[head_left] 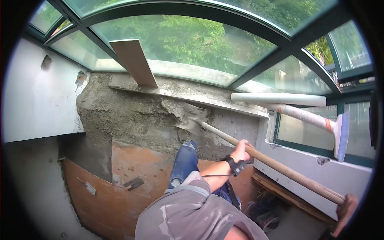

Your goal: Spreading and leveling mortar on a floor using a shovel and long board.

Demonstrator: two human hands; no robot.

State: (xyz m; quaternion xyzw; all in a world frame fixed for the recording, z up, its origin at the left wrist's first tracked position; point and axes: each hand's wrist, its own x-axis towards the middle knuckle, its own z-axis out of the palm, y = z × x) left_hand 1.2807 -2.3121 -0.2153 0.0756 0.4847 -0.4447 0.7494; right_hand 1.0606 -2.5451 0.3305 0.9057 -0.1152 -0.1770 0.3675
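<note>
Grey shirt (184, 216) foremost, fingers (242, 146) grip a shovel (280, 167), blade (190, 125) touching mortar (116, 108)

A grey shirt (172, 218) with pale smudges (164, 227) — blue jeans (184, 162) — and a black band (233, 163) with a thin cable (215, 175), just behind the left grip (241, 150).

Bright daylight enters through the windows (236, 60) beyond the left fingers (242, 147), slightly washing out the greenery (194, 38). Well left of the fingers, shadow gathers beneath the white wall (40, 92). Fisheye distortion bows the frames (282, 47); black vignetting rings the view.
</note>
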